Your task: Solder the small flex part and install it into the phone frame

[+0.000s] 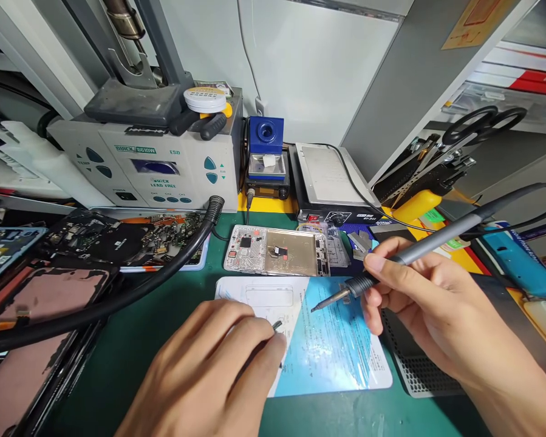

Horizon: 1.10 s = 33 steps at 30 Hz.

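Observation:
In my right hand [418, 282] is a soldering iron [430, 240], held like a pen. Its bare tip points down and left, above the blue and white printed sheet [331, 364]. My left hand [218, 358] is closed over the left part of that sheet. A small dark end [277, 326] shows between its thumb and fingers; the rest of that piece is hidden by the hand. Behind the sheet lies an opened phone frame [277, 250] with a bare metal middle, touched by neither hand.
A hot air station [163, 164] stands at the back left, its black hose [177, 258] crossing to the left front. Opened phone parts [40, 328] lie at left. Behind are a blue iron stand [267, 145] and a flat heating plate [336, 182]. Scissors [482, 124] stand at right.

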Each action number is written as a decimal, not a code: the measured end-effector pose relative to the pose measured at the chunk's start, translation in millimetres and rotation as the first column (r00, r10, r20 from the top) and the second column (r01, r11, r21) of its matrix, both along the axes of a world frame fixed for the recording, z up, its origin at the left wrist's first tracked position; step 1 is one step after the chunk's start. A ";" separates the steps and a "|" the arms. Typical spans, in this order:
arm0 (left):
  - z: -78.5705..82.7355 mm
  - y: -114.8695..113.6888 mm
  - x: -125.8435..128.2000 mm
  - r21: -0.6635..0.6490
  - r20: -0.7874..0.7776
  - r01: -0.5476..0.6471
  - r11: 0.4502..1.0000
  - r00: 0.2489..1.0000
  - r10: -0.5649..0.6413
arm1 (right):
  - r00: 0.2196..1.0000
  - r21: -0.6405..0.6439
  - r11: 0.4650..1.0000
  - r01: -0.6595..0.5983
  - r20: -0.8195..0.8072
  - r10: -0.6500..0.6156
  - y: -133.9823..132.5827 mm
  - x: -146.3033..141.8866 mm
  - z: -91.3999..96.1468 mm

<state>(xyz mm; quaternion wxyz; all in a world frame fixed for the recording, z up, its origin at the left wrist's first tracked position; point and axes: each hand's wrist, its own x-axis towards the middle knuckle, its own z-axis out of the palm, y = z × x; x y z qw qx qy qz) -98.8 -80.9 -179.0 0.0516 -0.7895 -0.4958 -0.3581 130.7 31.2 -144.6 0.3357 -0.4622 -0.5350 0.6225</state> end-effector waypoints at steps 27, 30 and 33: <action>5.5 -7.8 -3.9 -0.139 -0.106 -0.089 0.986 0.992 0.075 | 0.997 -0.084 0.993 -0.082 -0.016 0.081 -17.3 -1.4 -10.3; 5.6 -8.1 -5.9 -0.229 -0.074 -0.080 0.970 0.995 0.064 | 0.999 -0.052 0.998 -0.043 -0.032 0.041 -14.7 -2.0 -9.1; 6.9 -7.0 -6.0 -0.245 -0.033 -0.065 0.967 0.998 0.058 | 0.999 -0.054 0.998 -0.030 -0.045 0.027 -14.4 -4.4 -6.7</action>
